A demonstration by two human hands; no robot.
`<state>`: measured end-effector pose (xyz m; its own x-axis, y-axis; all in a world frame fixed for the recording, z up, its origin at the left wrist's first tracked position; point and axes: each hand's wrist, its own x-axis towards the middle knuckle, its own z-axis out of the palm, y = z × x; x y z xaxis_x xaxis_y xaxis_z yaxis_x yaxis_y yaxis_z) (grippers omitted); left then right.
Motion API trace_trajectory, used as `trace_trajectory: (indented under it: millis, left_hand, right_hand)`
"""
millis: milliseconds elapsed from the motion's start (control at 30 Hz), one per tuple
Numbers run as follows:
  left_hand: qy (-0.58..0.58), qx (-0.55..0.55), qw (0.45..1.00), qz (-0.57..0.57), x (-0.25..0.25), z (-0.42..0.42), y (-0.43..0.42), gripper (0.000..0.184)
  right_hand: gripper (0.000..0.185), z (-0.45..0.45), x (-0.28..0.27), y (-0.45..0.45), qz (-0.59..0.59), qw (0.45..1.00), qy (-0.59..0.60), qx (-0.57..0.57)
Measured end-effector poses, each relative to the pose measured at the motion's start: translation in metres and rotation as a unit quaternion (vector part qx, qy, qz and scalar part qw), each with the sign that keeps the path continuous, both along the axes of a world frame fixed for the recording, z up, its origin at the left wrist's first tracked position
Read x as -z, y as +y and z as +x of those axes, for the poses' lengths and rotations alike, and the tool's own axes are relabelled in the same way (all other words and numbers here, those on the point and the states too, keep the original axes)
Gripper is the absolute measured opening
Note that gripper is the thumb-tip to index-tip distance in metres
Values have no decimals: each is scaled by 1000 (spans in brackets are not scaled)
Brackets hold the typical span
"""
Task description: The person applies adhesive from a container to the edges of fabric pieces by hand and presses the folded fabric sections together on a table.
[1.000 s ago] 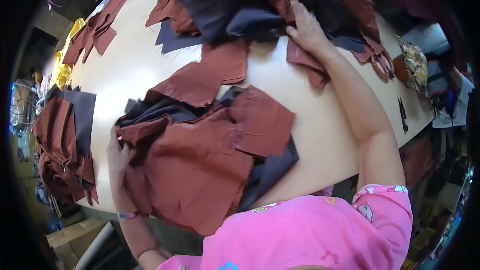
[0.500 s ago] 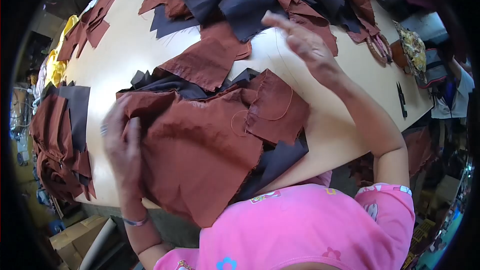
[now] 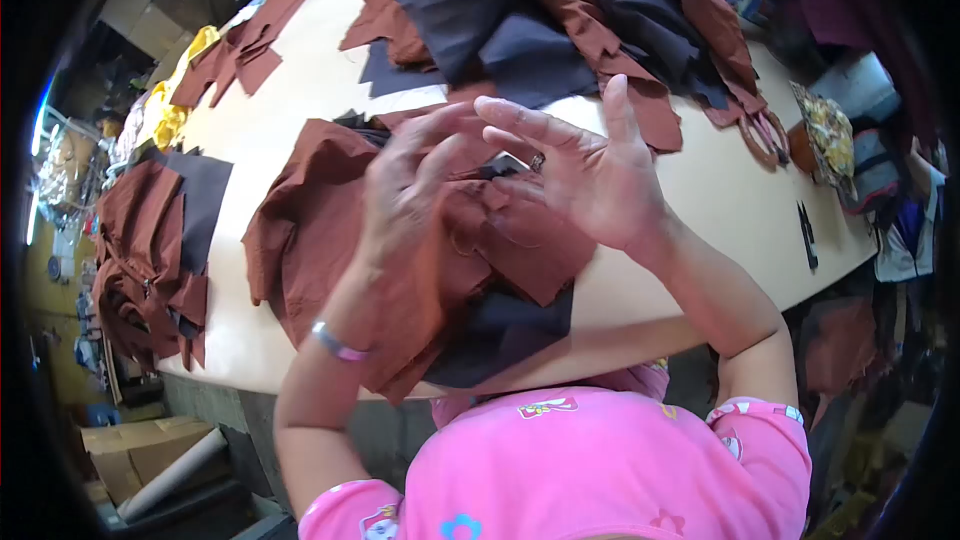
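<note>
The left hand (image 3: 405,185) and right hand (image 3: 600,190) hover over a rumpled, rust-brown cloth pile (image 3: 330,205) at the near side of the pale, smooth surface (image 3: 690,250). Right fingers are spread, released; left fingers half-curled, grip indeterminable. Step: apparently sorting cloth; picking up calls for separating layers. Fingertip contact is unclear; hands hide the pile's middle.

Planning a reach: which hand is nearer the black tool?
Right. The right hand is left of the black tool, apart; the left hand is farther left, over brown cloth.
</note>
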<state>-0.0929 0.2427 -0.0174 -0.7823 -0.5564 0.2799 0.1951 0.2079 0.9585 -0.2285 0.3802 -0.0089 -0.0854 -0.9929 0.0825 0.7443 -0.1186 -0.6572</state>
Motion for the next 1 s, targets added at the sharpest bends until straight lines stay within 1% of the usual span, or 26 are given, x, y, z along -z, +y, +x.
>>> trace_trajectory:
  millis: [33, 67, 100, 133, 167, 200, 233, 300, 333, 400, 433, 500, 533, 567, 600, 633, 700, 733, 833, 867, 933, 967, 1000]
  left_hand:
    - [-36, 36, 986, 158, -22, -9, 19, 29]
    - [25, 30, 995, 97, -31, -20, 35, 28]
    - [109, 26, 988, 104, -29, -32, 37, 26]
    - [129, 29, 982, 135, -37, -34, 38, 25]
    - [167, 23, 976, 136, -39, -40, 35, 27]
    - [201, 46, 969, 139, -40, -43, 33, 31]
    - [235, 68, 959, 141, -40, -46, 31, 36]
    - [230, 75, 962, 129, -40, -45, 30, 44]
    - [217, 60, 963, 148, -43, -44, 33, 49]
    - [266, 172, 920, 231, -32, -42, 17, 50]
    - [288, 229, 889, 273, -28, -42, 12, 50]
    - [276, 178, 902, 278, -26, -48, 16, 42]
    - [237, 92, 932, 256, -36, -50, 29, 40]
    - [197, 6, 953, 232, -39, -55, 38, 38]
    - [216, 19, 952, 215, -31, -57, 38, 35]
    - [235, 32, 951, 198, -23, -59, 38, 33]
    - [204, 59, 956, 204, -17, -54, 30, 35]
    - [175, 74, 957, 222, -16, -51, 22, 40]
    - [205, 171, 919, 291, -4, -51, 4, 45]
    - [178, 161, 922, 305, -4, -49, 2, 43]
    - [184, 61, 955, 225, -27, -51, 21, 42]
    - [186, 12, 965, 185, -33, -55, 28, 42]
    - [226, 3, 955, 194, -26, -60, 29, 38]
  right_hand:
    - [99, 4, -4, -7, -33, 999, -1, -24]
    - [99, 9, -7, -14, -52, 998, -17, -24]
    - [99, 9, -9, -19, -113, 992, -30, -38]
    - [98, 7, -10, -25, -172, 983, -43, -55]
    - [97, 8, -10, -32, -230, 969, -61, -71]
    - [96, 30, -35, -26, -82, 991, 75, 76]
    - [95, 37, -32, -27, -102, 984, 105, 105]
    - [92, 40, -20, -30, -143, 962, 161, 165]
    - [95, 35, -12, -32, -163, 921, 294, 195]
    - [98, 31, -10, -30, -155, 875, 412, 201]
    - [100, 32, -8, -28, -149, 846, 470, 205]
    - [101, 32, -5, -29, -132, 881, 407, 201]
    - [100, 23, 0, -26, -111, 902, 376, 180]
    - [99, 19, 0, -25, -95, 909, 368, 171]
    - [97, 15, -1, -24, -79, 915, 360, 163]
    - [96, 15, 1, -23, -74, 892, 412, 174]
    - [94, 12, 4, -23, -70, 835, 510, 194]
    - [95, 14, 5, -24, -80, 833, 512, 195]
    - [96, 18, 8, -28, -99, 821, 525, 202]
    - [97, 16, 10, -29, -98, 815, 533, 206]
    - [95, 8, 24, -29, -92, 858, 458, 213]
    - [96, 8, 24, -30, -95, 844, 480, 221]
    - [96, 9, 22, -31, -98, 828, 503, 229]
